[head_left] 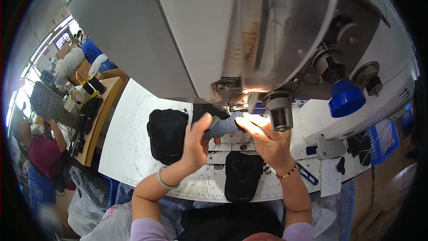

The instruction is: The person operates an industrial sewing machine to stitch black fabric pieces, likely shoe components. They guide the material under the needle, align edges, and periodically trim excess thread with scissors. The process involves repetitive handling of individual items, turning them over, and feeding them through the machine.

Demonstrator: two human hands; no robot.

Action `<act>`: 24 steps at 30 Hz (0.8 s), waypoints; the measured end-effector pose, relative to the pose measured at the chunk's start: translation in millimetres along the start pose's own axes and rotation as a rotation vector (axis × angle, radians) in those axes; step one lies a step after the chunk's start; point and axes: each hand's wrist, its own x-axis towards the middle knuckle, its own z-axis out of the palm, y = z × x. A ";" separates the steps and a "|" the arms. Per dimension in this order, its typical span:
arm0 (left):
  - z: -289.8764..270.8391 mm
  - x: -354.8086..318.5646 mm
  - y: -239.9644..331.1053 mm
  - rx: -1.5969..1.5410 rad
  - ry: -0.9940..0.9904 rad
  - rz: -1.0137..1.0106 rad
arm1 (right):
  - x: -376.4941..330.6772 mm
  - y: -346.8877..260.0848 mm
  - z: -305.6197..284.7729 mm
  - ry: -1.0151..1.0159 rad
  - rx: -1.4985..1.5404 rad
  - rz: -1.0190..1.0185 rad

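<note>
speckled piece (220,128), one, between two hands (195,145) (273,146); two loose black pads (167,136) (243,177)

Hands (273,146) near each other, left thumb (204,122) raised, forearms (296,193) converging

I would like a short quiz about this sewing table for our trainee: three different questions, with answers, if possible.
1. True or false: the beaded bracelet is on the left wrist.
2. Which lies on the white table: (a) pale green bangle, (b) blue tool, (c) black-and-yellow spools?
3. Fill in: the right hand touches a blue-grey speckled piece at the ____ machine.

Key: 1. False, it is on the right one; 2. b; 3. sewing.
</note>
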 end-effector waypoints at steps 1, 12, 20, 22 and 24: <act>0.2 4.2 6.0 -0.110 0.044 -0.076 | -0.1 2.5 1.1 0.012 0.014 -0.004; -11.2 25.7 11.3 -0.003 -0.066 -0.169 | -2.4 21.4 8.4 0.024 0.108 0.041; -5.1 18.7 -8.9 0.116 -0.025 0.094 | -3.5 14.1 5.2 0.175 0.025 0.037; -0.8 12.5 -9.9 0.134 0.012 0.112 | -1.9 5.9 1.1 0.277 0.018 0.094; 3.7 8.1 -11.4 0.139 0.028 0.148 | -2.6 2.3 -0.9 0.233 0.135 0.150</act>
